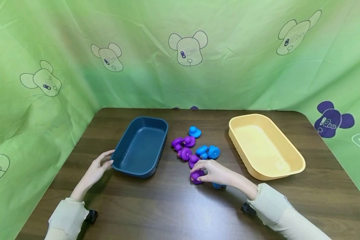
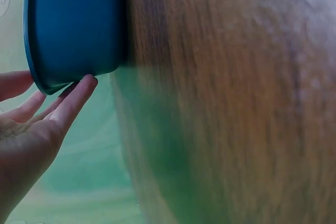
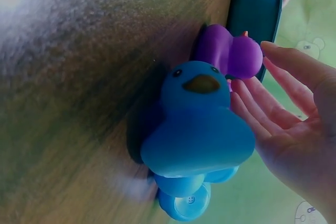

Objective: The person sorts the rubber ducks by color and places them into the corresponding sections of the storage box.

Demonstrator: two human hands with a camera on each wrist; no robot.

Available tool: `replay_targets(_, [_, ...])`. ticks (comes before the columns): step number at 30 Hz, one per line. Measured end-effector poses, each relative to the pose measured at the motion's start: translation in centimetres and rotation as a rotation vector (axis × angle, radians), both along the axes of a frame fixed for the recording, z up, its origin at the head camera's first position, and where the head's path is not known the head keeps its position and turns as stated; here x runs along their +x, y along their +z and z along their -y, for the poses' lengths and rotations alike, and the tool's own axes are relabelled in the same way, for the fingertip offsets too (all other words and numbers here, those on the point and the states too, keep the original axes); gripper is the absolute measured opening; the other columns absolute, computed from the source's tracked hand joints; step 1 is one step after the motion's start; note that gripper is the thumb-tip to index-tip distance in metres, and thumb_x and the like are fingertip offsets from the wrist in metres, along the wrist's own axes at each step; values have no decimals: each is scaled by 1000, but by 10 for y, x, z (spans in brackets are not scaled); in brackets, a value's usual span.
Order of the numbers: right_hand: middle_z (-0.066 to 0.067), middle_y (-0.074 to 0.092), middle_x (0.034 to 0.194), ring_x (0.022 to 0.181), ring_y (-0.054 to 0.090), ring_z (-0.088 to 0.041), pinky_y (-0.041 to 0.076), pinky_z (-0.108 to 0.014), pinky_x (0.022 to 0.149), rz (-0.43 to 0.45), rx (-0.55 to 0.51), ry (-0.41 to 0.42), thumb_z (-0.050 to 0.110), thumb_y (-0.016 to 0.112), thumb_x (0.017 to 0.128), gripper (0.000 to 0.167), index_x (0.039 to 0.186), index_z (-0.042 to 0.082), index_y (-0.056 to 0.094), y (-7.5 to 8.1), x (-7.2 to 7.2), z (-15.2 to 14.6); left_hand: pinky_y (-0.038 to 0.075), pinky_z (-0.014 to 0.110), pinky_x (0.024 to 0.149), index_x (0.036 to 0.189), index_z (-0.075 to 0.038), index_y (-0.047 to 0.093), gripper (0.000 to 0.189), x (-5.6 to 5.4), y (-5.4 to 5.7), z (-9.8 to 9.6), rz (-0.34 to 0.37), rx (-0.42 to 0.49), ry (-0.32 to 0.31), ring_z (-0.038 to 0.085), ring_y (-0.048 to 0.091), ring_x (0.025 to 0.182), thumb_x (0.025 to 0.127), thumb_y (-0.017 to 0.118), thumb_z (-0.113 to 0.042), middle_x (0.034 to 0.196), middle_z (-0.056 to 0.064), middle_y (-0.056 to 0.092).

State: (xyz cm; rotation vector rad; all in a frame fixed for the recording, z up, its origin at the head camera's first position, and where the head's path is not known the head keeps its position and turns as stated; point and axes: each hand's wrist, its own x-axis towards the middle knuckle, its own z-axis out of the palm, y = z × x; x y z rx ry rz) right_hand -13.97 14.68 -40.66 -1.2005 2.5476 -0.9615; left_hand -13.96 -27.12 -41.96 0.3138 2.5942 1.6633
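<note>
At the left, my left hand [image 1: 96, 169] touches the outer side and rim of a dark blue basket [image 1: 144, 170], its fingers fairly straight; the left wrist view shows its fingertips [image 2: 90, 81] against the basket wall below the rim. My right hand [image 1: 217, 172] pinches a purple rubber duck [image 1: 197, 177] between thumb and fingers at the near end of a cluster of ducks. Seen from the right wrist, that duck's head [image 3: 245, 57] lies against the fingertips. A blue rubber duck [image 3: 197, 129] sits under the right hand, mostly hidden in the head view.
Several purple ducks [image 1: 186, 154] and blue ducks [image 1: 213, 152] lie mid-table, one blue duck [image 1: 194, 132] farther back. A pale yellow basket [image 1: 237, 141] stands at the right. Behind the brown table [image 1: 132, 213] hangs a green curtain [image 1: 144, 76].
</note>
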Motion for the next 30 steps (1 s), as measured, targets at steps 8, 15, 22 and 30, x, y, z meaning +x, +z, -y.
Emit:
replay_targets(8, [-3,63,94,91,57,-17,47,-25,77,5,12,13,5,66,76,19,95,2,66,-4,2,2,47,20,78,129,8,31,41,1,-4,3,55,47,-17,4,53,91,92,43,-3,121,34,38])
replay_targets(15, [-3,63,91,89,58,-16,47,-25,78,-2,15,-2,3,67,75,17,92,2,67,-3,1,3,47,23,80,130,7,30,41,-1,-3,3,69,58,-25,5,52,93,92,43,-4,123,32,37])
replay_targets(22, [-4,63,92,88,58,-16,49,-23,74,-4,-17,7,3,66,76,16,92,1,67,2,1,6,46,21,80,130,7,29,42,-2,-3,3,78,68,-30,4,52,92,92,42,-4,123,33,37])
replay_targets(30, [-7,61,94,89,57,-19,50,-23,74,33,-39,7,2,65,77,17,94,-2,66,10,-2,11,45,16,77,130,7,29,42,-1,-4,3,75,76,-32,3,52,91,93,42,-6,123,32,36])
